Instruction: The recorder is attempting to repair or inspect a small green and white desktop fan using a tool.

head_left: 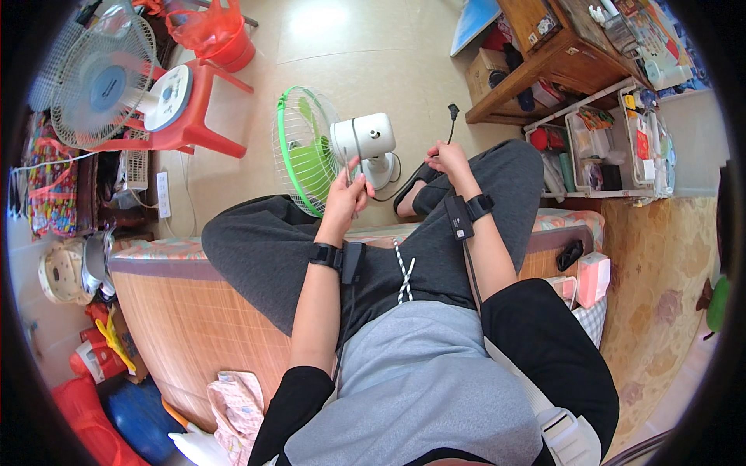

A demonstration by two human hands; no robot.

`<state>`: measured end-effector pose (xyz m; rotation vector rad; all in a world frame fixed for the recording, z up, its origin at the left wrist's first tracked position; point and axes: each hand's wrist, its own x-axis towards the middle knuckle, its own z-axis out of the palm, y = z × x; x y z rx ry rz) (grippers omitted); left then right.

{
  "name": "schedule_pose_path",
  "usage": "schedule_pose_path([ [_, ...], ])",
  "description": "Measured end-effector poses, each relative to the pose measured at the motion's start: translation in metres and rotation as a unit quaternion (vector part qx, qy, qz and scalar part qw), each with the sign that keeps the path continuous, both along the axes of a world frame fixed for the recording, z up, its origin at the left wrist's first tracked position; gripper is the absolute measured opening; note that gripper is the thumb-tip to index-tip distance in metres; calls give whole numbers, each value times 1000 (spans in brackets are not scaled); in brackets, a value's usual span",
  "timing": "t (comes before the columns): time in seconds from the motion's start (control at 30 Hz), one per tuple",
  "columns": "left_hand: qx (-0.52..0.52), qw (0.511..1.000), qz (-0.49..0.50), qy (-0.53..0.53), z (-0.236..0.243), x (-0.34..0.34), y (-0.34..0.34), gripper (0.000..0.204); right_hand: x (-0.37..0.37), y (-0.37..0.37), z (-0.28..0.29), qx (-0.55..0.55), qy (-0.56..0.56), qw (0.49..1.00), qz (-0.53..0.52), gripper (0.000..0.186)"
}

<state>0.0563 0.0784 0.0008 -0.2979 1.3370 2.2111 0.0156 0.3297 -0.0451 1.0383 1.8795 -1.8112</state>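
Note:
A small fan (362, 137) with a white motor housing, green blades and a bright green rim stands on the floor between my legs, its grille facing left. A dark power cord (398, 194) runs from its base area, and a stretch of it loops round the housing. My left hand (346, 196) is behind the grille beside the housing, fingers bent at the looped cord; part of that grip is hidden. My right hand (449, 161) pinches the cord near its end, right of the fan. The black plug (454, 112) sticks up beyond those fingers.
I sit on a bed edge with a bamboo mat (210, 311). Left ahead, a red plastic stool (203, 116) carries a larger white fan (109, 85); a red bucket (229, 48) stands behind. A white power strip (163, 194) is nearby. Right are a wooden desk (536, 66) and a storage rack (594, 147).

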Motion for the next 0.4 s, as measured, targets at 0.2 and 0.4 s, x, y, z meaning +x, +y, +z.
schedule_pose_path([
  [0.2,-100,980,-160,-64,7,-1,-9,19,-5,-2,-2,22,92,990,-109,43],
  [0.4,-173,970,-113,-126,-20,2,-7,19,-11,2,-13,-29,131,981,-141,56],
])
